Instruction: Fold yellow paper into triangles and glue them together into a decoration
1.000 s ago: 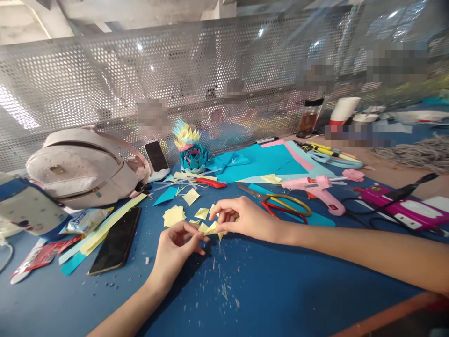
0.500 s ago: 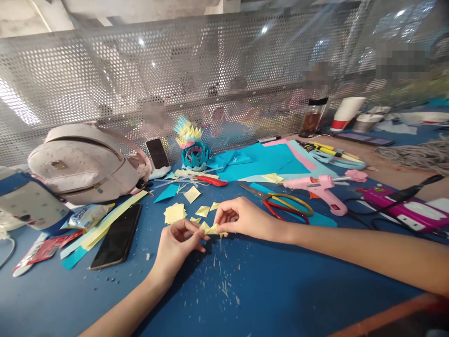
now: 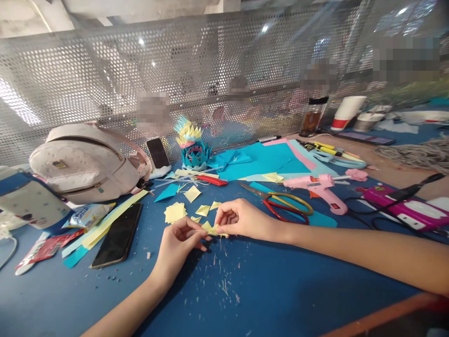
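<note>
A small piece of folded yellow paper (image 3: 211,229) is pinched between my two hands just above the blue table. My left hand (image 3: 181,238) grips its left end with thumb and fingertips. On the other end, my right hand (image 3: 242,218) closes thumb against fingers. Just beyond lie a stack of yellow paper squares (image 3: 174,213), a loose yellow square (image 3: 192,194) and a folded yellow piece (image 3: 203,210). Farther back stands a blue and yellow folded-paper model (image 3: 193,149). Scissors (image 3: 280,201) with red and yellow handles rest beyond my right hand.
A pink glue gun (image 3: 321,187) and a purple power strip (image 3: 403,206) with cables are at right. Blue paper sheets (image 3: 266,159) and a red cutter (image 3: 211,180) lie behind. At left are a backpack (image 3: 87,161), a black phone (image 3: 117,238) and a mug (image 3: 31,201).
The left hand's fingers have shifted slightly right along the folded yellow paper, covering a little more of it. My right hand stays nearly still.
</note>
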Tool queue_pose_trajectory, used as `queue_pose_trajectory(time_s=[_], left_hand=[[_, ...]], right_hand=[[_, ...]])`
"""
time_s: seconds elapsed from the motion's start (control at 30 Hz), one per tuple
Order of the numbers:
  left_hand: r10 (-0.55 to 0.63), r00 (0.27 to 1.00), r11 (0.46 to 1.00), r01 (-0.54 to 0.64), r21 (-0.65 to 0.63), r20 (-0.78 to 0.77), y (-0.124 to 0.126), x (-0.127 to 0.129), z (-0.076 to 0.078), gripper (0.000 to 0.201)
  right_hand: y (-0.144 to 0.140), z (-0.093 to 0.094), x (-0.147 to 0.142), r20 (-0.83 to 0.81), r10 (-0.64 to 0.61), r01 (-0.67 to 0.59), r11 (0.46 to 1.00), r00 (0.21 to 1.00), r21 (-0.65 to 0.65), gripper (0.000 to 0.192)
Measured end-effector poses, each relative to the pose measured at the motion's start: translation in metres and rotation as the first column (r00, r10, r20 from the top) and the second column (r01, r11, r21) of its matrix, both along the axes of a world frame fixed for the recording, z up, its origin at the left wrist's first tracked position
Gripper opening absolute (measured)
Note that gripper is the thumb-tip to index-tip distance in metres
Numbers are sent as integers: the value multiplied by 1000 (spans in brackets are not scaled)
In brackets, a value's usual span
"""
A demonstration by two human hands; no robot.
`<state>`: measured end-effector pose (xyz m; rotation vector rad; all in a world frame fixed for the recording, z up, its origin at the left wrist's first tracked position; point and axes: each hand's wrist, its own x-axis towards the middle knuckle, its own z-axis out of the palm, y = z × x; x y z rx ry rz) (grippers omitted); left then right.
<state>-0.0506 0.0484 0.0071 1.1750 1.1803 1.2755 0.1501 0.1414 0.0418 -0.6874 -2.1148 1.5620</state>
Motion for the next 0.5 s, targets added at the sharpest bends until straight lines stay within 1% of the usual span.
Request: queue_pose_trajectory(time_s=[0.1,0.23,0.33,0.5], left_hand=[[-3,1000,1000,3,9,-4,0,0,1,34],[2,1000,1000,-2,18,-29,0,1,3,28],[19,999,1000,-19,20,-42,0,3,4,26],[73,997,997,-72,15,-36,0,6,6,29]], right_hand=[[-1,0,0,3,1,-1,1000,1000,-14,21],[-1,-1,0,3,9,-9,1000,1000,-10,24],[0,-2,0,2,13,-13,1000,1000,-2,22],[0,-4,0,3,13,-13,1000,1000,26,17]])
